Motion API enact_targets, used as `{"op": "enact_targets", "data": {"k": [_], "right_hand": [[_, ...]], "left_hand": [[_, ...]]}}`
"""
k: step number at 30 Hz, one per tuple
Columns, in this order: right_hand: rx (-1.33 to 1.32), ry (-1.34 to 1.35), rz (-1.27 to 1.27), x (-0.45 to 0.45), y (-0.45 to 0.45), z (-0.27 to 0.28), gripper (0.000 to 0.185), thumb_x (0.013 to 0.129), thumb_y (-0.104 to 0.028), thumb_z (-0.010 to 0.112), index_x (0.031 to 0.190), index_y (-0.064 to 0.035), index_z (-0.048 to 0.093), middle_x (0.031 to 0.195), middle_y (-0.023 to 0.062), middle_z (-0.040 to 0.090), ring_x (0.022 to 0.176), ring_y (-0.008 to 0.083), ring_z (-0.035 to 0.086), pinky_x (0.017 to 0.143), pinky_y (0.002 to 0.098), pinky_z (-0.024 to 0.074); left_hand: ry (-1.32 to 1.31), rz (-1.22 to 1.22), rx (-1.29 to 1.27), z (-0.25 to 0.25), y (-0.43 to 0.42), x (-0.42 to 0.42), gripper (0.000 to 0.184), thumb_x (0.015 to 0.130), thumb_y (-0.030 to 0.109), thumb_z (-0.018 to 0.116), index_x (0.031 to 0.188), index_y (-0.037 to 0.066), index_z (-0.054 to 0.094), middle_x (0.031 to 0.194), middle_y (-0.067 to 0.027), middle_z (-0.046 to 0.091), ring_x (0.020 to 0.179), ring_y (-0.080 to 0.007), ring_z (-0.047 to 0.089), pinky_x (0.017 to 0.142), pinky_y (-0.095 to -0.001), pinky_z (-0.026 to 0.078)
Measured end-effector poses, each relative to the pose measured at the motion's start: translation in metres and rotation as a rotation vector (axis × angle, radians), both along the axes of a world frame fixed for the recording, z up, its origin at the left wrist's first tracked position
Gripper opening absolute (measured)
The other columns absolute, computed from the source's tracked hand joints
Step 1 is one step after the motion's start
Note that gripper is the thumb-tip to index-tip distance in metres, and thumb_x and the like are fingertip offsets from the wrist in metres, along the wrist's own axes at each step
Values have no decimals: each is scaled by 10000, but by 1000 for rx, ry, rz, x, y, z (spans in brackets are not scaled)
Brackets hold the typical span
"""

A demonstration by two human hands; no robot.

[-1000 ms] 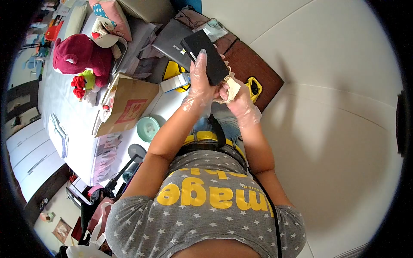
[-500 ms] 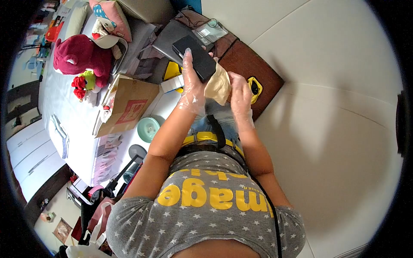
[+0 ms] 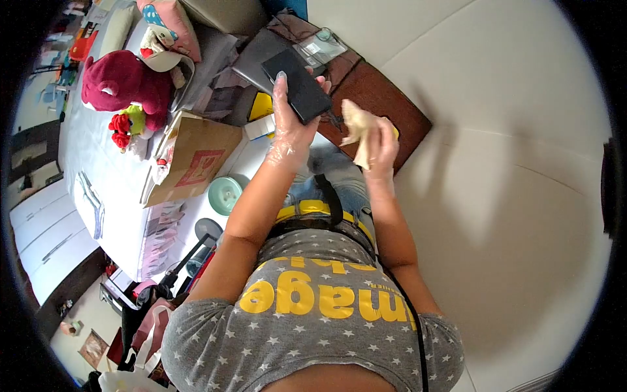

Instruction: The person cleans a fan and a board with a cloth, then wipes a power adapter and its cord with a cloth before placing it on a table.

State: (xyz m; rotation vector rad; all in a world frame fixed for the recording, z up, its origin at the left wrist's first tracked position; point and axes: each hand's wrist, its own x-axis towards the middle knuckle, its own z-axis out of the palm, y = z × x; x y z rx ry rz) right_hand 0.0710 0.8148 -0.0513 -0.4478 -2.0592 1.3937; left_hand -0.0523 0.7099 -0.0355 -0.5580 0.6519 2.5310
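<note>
Holding a black rectangular case (image 3: 297, 88) over the near side of the reddish-brown desk (image 3: 375, 88), the wearer's left hand (image 3: 290, 127), in a clear plastic glove, grips it with the thumb across its upper face and fingertips at the far edge. The right hand (image 3: 383, 147) is closed on a crumpled beige cloth (image 3: 356, 124), its loose folds hanging free. Case and cloth are both in hand but apart, with no contact between them; the case's visible face appears dark and uniform, its underside is hidden, and how much of the handling is complete or remains cannot be told. Beyond the case lie a dark laptop (image 3: 251, 62), partly covered by it in this view, and a clear plastic pouch (image 3: 321, 47) among cables. A yellow item (image 3: 394, 128) is mostly concealed by the right hand. To the left are a small white box (image 3: 260, 127), a cardboard box (image 3: 196, 160), a pale green basin (image 3: 224, 196) and, on the bed (image 3: 121, 186), a magenta plush toy (image 3: 108, 85). Nothing visible separates the two hands.
</note>
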Motion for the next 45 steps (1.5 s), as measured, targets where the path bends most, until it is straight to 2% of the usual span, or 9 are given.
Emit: {"op": "enact_targets", "data": {"k": [4, 7, 9, 22, 26, 28, 34, 40, 45], "right_hand": [[-111, 4, 89, -10, -34, -3, 280, 902, -167, 463, 1094, 21, 539, 980, 213, 616, 890, 323, 610, 805, 381, 465], [-73, 58, -12, -24, -44, -20, 234, 893, -167, 485, 1032, 6, 559, 908, 205, 616, 812, 347, 602, 725, 407, 467], [305, -50, -89, -25, -41, -32, 153, 879, -167, 511, 905, -24, 558, 772, 179, 588, 696, 369, 563, 608, 431, 438], [477, 96, 137, -24, -8, -73, 337, 928, -247, 398, 666, -35, 396, 561, 143, 407, 479, 334, 413, 438, 423, 323], [331, 111, 201, -26, 8, -83, 261, 888, -169, 483, 685, -29, 395, 570, 131, 404, 477, 313, 409, 426, 419, 317], [736, 157, 183, -30, 12, -85, 182, 821, -122, 585, 887, -27, 444, 619, 117, 458, 546, 319, 501, 502, 444, 410], [859, 176, 119, -38, 26, -120, 200, 826, -132, 580, 940, -30, 451, 659, 121, 504, 572, 319, 511, 565, 438, 426], [205, -196, 299, -52, 44, -122, 414, 925, -309, 358, 695, -21, 547, 611, 156, 545, 622, 359, 533, 592, 432, 420], [238, -208, 336, -65, 59, -149, 424, 914, -275, 386, 634, -6, 556, 583, 172, 543, 582, 354, 527, 572, 444, 420]], "left_hand": [[-45, 5, -64, 3, 4, 7, 455, 823, 434, 574, 1010, 23, 524, 830, -130, 578, 796, -244, 588, 792, -382, 503], [-49, 54, -53, -1, 6, 11, 442, 823, 432, 578, 996, 29, 523, 829, -134, 583, 787, -243, 586, 772, -374, 501], [-56, 52, -77, 0, 4, 13, 442, 806, 448, 588, 976, 44, 536, 833, -127, 596, 776, -248, 589, 747, -365, 499], [-131, 118, -25, 26, -11, -5, 373, 782, 346, 630, 931, 17, 536, 825, -125, 582, 747, -264, 580, 727, -394, 502], [-167, 154, 1, 36, -21, -8, 373, 784, 287, 629, 984, -4, 509, 890, -151, 572, 818, -274, 566, 770, -390, 494], [-136, 154, 28, 35, -27, -9, 381, 787, 278, 626, 1003, -9, 499, 901, -155, 566, 828, -274, 561, 778, -388, 493], [-51, 166, 96, 46, -53, -11, 404, 784, 233, 630, 1063, -12, 473, 943, -169, 543, 857, -274, 536, 784, -395, 494], [-70, 252, 57, 37, -103, -13, 405, 762, 209, 668, 1062, -1, 496, 967, -162, 550, 869, -271, 535, 782, -394, 499], [-77, 307, 15, 22, -142, -14, 379, 752, 210, 658, 1040, 24, 497, 921, -162, 541, 838, -271, 532, 761, -393, 495]]}}
